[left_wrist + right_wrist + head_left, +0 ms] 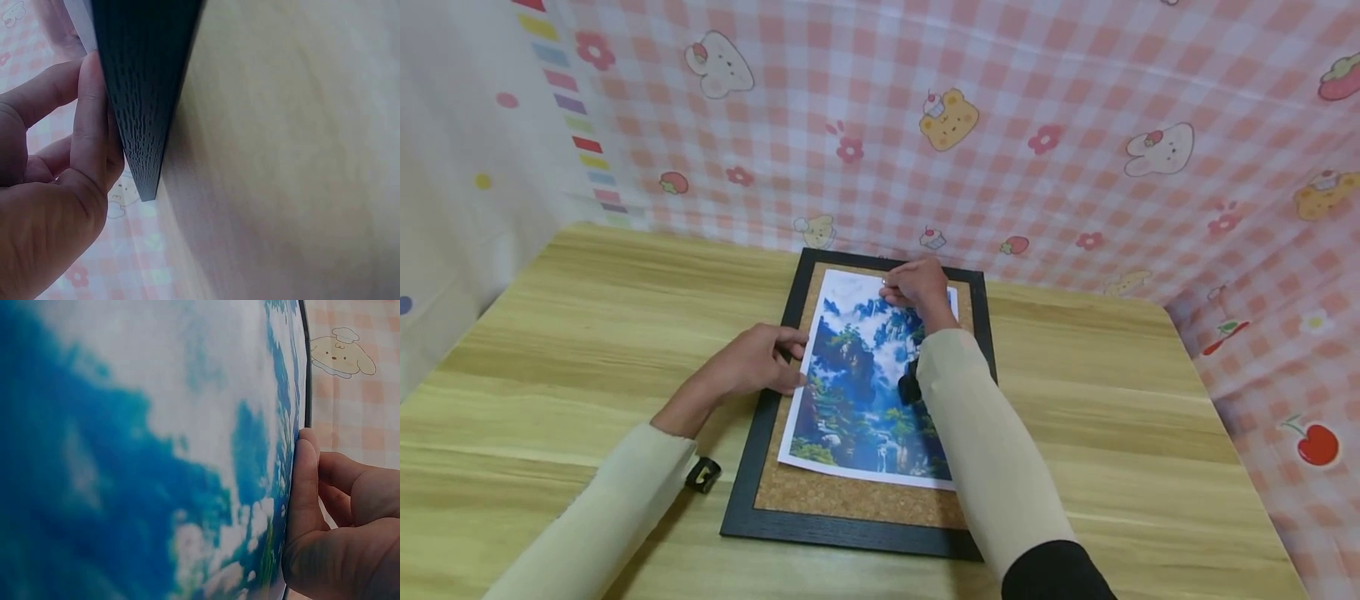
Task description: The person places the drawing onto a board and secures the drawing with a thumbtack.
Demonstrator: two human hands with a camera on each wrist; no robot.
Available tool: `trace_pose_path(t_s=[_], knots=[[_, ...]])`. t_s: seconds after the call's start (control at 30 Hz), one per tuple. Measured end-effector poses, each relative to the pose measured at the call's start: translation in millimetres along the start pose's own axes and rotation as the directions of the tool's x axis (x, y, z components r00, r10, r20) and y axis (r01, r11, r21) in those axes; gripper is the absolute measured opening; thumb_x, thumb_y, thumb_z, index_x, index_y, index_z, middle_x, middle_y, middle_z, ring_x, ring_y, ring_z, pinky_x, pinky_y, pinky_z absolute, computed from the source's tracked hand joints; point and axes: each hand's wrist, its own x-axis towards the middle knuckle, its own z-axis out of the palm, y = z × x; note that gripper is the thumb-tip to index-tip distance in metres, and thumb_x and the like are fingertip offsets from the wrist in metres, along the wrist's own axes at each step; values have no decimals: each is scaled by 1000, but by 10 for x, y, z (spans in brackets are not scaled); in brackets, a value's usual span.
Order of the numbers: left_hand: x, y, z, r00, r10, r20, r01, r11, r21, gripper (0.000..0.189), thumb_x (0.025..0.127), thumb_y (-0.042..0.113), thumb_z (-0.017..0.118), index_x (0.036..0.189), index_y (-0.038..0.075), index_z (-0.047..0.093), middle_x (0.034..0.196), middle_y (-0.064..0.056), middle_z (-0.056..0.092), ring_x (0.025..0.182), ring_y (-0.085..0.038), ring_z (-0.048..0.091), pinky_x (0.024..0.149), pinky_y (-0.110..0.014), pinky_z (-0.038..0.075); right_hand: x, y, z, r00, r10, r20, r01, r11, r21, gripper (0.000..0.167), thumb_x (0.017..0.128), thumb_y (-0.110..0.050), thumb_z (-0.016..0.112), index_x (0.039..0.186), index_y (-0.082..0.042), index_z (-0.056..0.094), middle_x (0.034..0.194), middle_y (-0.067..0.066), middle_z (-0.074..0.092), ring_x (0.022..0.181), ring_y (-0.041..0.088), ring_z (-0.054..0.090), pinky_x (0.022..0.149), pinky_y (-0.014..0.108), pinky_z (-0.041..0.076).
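A printed landscape picture with blue mountains and a white border lies on a black-framed corkboard. At the picture's left edge, my left hand rests thumb and fingertips on the border, over the board's side. The left wrist view shows this hand beside the black frame. My right hand is at the picture's top edge, its thumb and fingers pinched together round a small pale thing, too small to identify. In the right wrist view, the right hand's fingertips meet close to the picture's surface.
The board lies on a light wood-grain table, near its back edge. Behind and to the right hangs a pink checked cloth with cartoon prints. A white cloth hangs on the left.
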Motion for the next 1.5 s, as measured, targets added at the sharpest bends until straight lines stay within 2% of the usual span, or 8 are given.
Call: trace_pose_path(t_s=[0.27, 0.47, 0.9, 1.0, 1.23, 1.4, 1.5], knots=[[-23, 6, -15, 1000, 4, -2, -4, 1000, 1, 68, 90, -2, 72, 149, -10, 41, 122, -23, 53, 85, -23, 58, 75, -34, 61, -6, -1, 21, 1000, 0, -4, 0, 1000, -9, 14, 95, -5, 70, 106, 2, 75, 82, 13, 73, 62, 14, 70, 65, 29, 61], [-21, -6, -9, 1000, -4, 3, 4, 1000, -15, 68, 89, -2, 72, 149, -11, 40, 122, -23, 53, 84, -22, 60, 75, -34, 61, 22, 2, 35, 1000, 28, -9, -29, 999, -44, 13, 95, -7, 71, 103, 2, 75, 80, 12, 73, 60, 14, 70, 63, 27, 61], [-4, 5, -3, 1000, 4, 3, -4, 1000, -16, 67, 89, -3, 71, 148, -12, 41, 121, -24, 53, 83, -22, 64, 74, -35, 61, 41, -13, 63, 997, 40, -70, -48, 992, -115, 8, 92, -6, 74, 96, 1, 74, 80, 12, 73, 56, 12, 68, 61, 25, 60], [-3, 4, 0, 1000, 1, -1, -1, 1000, -14, 67, 89, -4, 71, 148, -12, 41, 120, -24, 54, 83, -22, 65, 74, -35, 61, 57, -17, 85, 995, 44, -86, -55, 989, -135, 14, 91, -5, 74, 102, 2, 71, 79, 12, 73, 54, 12, 67, 59, 25, 59], [-1, 3, 15, 1000, -4, -9, 4, 1000, -6, 66, 89, -4, 72, 147, -12, 42, 119, -23, 55, 84, -22, 66, 74, -35, 61, 86, -16, 101, 993, 63, -99, -77, 986, -150, 46, 90, -5, 75, 131, 1, 55, 79, 12, 73, 54, 14, 67, 59, 26, 59], [10, 8, 21, 1000, 0, -11, 0, 1000, -2, 66, 89, -3, 72, 147, -12, 42, 119, -23, 54, 84, -22, 65, 74, -35, 61, 76, -24, 101, 993, 47, -106, -61, 988, -143, 54, 90, -2, 74, 138, -1, 49, 82, 14, 73, 56, 14, 68, 60, 27, 60], [15, 9, 23, 1000, -4, -11, 4, 1000, 0, 65, 89, -3, 72, 147, -12, 42, 119, -23, 54, 84, -22, 66, 74, -35, 61, 64, -25, 114, 993, 29, -118, -49, 984, -173, 56, 90, -2, 74, 139, -1, 48, 81, 13, 73, 57, 15, 69, 59, 27, 60]])
